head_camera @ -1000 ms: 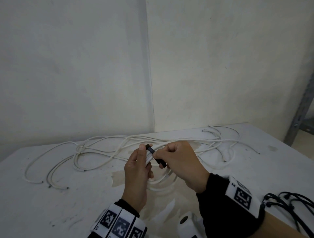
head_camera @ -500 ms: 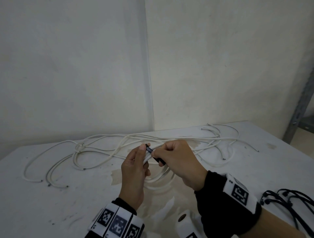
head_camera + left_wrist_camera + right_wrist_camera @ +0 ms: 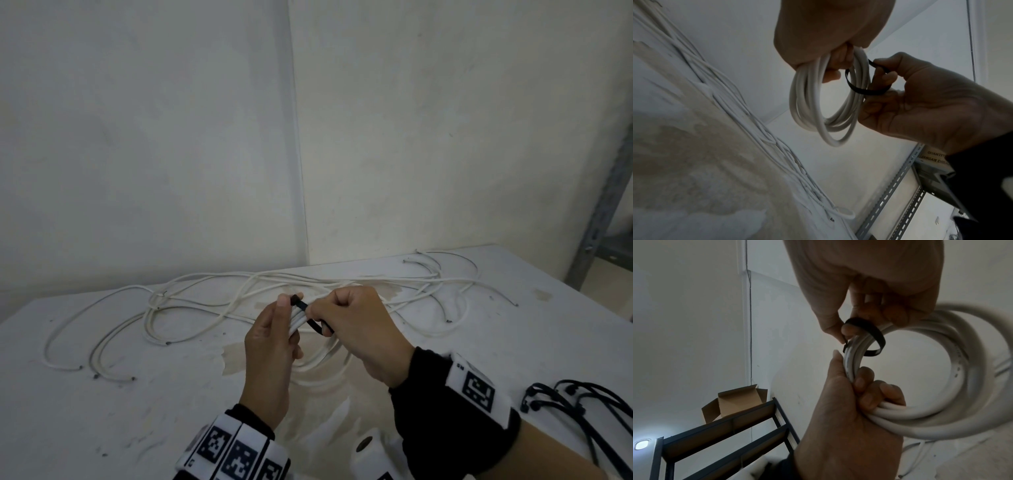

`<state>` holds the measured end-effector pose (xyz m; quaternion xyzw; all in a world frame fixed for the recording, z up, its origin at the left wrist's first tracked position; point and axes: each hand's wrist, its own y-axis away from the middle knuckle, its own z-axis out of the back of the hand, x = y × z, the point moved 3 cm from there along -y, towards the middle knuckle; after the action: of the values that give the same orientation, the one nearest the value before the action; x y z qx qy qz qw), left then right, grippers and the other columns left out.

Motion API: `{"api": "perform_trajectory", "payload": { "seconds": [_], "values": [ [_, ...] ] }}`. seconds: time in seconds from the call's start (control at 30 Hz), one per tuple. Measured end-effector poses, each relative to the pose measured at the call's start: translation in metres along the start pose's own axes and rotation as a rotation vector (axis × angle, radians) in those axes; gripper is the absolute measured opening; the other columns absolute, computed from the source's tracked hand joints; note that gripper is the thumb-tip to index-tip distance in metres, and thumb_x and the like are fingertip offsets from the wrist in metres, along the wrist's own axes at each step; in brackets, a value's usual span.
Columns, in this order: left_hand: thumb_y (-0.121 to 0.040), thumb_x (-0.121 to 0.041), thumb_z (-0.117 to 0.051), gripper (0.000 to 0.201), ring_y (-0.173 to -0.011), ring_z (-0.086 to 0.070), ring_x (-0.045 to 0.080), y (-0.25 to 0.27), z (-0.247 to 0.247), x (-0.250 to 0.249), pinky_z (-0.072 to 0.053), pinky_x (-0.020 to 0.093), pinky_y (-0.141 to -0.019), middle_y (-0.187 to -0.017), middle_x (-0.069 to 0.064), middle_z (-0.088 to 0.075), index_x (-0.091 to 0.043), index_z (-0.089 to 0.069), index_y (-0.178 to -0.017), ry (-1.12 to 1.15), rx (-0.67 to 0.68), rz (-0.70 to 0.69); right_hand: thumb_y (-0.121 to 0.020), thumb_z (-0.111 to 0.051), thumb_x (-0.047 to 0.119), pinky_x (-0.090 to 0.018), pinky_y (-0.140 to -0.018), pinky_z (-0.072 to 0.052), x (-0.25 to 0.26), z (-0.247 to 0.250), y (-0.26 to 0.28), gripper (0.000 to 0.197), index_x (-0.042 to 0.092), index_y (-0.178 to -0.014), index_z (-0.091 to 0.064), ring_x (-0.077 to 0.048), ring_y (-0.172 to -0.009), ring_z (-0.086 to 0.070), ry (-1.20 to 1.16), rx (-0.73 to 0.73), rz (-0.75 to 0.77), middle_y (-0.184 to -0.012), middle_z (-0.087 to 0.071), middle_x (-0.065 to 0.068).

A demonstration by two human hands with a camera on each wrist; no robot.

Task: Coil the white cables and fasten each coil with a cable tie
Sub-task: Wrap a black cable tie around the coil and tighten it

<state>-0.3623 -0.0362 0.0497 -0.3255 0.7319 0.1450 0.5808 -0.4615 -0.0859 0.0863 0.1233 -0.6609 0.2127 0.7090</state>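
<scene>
table is the landmark. largest item on it: the tangle of loose white cables spread along the far side of the table, near the wall. several separate ends visible, none coiled, none tied. judging by that, most of the task is still ahead.

near-right edge of the table: bunch of black cable ties, spare stock, untouched.

above the table's near-middle, lifted off the surface: one white cable coil, several turns, wound and held together. this looks like the only coil made so far.

left hand grips the coil, fingers curled round the bundled turns, thumb pressing them flat. right hand is right up against the left, pinching a black cable tie that loops round the coil strands just beside the left fingers.

in the wrist views the tie is a loose open loop, not cinched. can't tell whether the tail is through the head yet; fingertips hide the junction.

status estimate: coil one wound, fastening in progress, not closed. left: cinch this tie, put the coil down, then coil and tie every cable still lying at the far side of the table.
</scene>
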Motion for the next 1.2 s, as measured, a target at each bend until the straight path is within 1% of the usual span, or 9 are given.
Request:
{"api": "perform_trajectory", "payload": {
  "seconds": [0.17,0.37,0.5,0.57,0.63,0.77,0.9,1.0,1.2],
  "values": [
    [-0.093,-0.021,-0.048,0.022,-0.041,-0.036,0.002,-0.001,-0.001,0.000,-0.036,0.016,-0.041,-0.050,-0.012,-0.053,-0.020,-0.068,-0.083,0.005,-0.001,0.003,-0.078,-0.065,0.012,-0.015,-0.042,-0.031,0.000,0.001,-0.002,0.023,0.008,-0.055,-0.060,-0.009,-0.042,-0.037,0.015,-0.001,0.016,-0.041,-0.049,0.004],
    [-0.093,-0.020,-0.049,0.021,-0.041,-0.036,0.002,-0.001,0.000,0.004,-0.035,0.016,-0.041,-0.052,-0.009,-0.053,-0.018,-0.067,-0.082,-0.025,0.004,0.017,-0.084,-0.065,0.020,-0.014,-0.053,-0.040,-0.005,-0.003,-0.002,0.026,0.012,-0.060,-0.062,-0.001,-0.044,-0.048,0.024,0.021,0.079,-0.050,-0.057,0.002],
    [-0.094,-0.022,-0.049,0.021,-0.044,-0.036,0.004,-0.002,-0.001,0.004,-0.035,0.017,-0.043,-0.055,-0.006,-0.052,-0.015,-0.068,-0.085,-0.020,0.006,0.032,-0.079,-0.072,0.026,-0.017,-0.057,-0.045,-0.005,-0.007,-0.001,0.022,0.015,-0.061,-0.063,-0.002,-0.049,-0.053,0.079,-0.026,0.171,-0.053,-0.061,0.005],
    [-0.093,-0.024,-0.050,0.021,-0.043,-0.036,0.003,-0.006,0.001,0.001,-0.035,0.017,-0.042,-0.059,-0.004,-0.054,-0.016,-0.068,-0.088,0.011,-0.016,0.031,-0.077,-0.073,0.023,-0.020,-0.058,-0.048,-0.006,-0.007,0.001,0.018,0.016,-0.064,-0.063,-0.003,-0.052,-0.055,0.050,-0.030,0.197,-0.055,-0.062,0.006],
    [-0.092,-0.026,-0.050,0.021,-0.042,-0.035,0.003,-0.010,0.004,-0.002,-0.035,0.016,-0.040,-0.055,-0.007,-0.050,-0.017,-0.069,-0.089,0.044,-0.042,0.019,-0.078,-0.072,0.017,-0.023,-0.060,-0.050,-0.007,-0.005,0.002,0.015,0.018,-0.068,-0.061,-0.005,-0.054,-0.057,0.028,-0.032,0.209,-0.061,-0.063,0.005],
    [-0.092,-0.026,-0.051,0.020,-0.040,-0.035,0.003,-0.009,0.005,-0.002,-0.035,0.016,-0.040,-0.046,-0.012,-0.045,-0.018,-0.069,-0.090,0.035,-0.040,0.020,-0.080,-0.066,0.001,-0.018,-0.057,-0.048,-0.010,-0.006,0.004,0.023,0.019,-0.073,-0.053,-0.007,-0.054,-0.057,0.014,-0.011,0.246,-0.064,-0.059,0.001],
    [-0.092,-0.025,-0.051,0.019,-0.041,-0.036,0.003,-0.008,0.003,-0.002,-0.036,0.017,-0.041,-0.047,-0.012,-0.047,-0.018,-0.068,-0.087,0.018,-0.024,0.008,-0.078,-0.067,-0.001,-0.021,-0.055,-0.046,-0.013,-0.007,0.004,0.027,0.015,-0.072,-0.046,-0.014,-0.057,-0.055,-0.072,-0.079,0.253,-0.064,-0.059,-0.004],
    [-0.092,-0.023,-0.051,0.019,-0.041,-0.037,0.003,-0.009,0.003,-0.004,-0.036,0.017,-0.041,-0.048,-0.012,-0.049,-0.020,-0.068,-0.083,-0.020,-0.023,-0.024,-0.076,-0.068,-0.003,-0.022,-0.055,-0.047,-0.014,-0.008,0.005,0.032,0.015,-0.070,-0.043,-0.013,-0.052,-0.055,-0.169,-0.125,0.229,-0.059,-0.059,-0.004],
    [-0.091,-0.021,-0.053,0.019,-0.044,-0.040,0.003,-0.006,0.004,-0.001,-0.036,0.016,-0.042,-0.053,-0.011,-0.056,-0.019,-0.069,-0.081,-0.132,0.001,-0.074,-0.075,-0.068,-0.004,-0.018,-0.054,-0.046,-0.016,-0.006,0.005,0.041,0.015,-0.069,-0.032,-0.009,-0.045,-0.053,-0.268,-0.163,0.152,-0.046,-0.051,0.003]
  ]
}}
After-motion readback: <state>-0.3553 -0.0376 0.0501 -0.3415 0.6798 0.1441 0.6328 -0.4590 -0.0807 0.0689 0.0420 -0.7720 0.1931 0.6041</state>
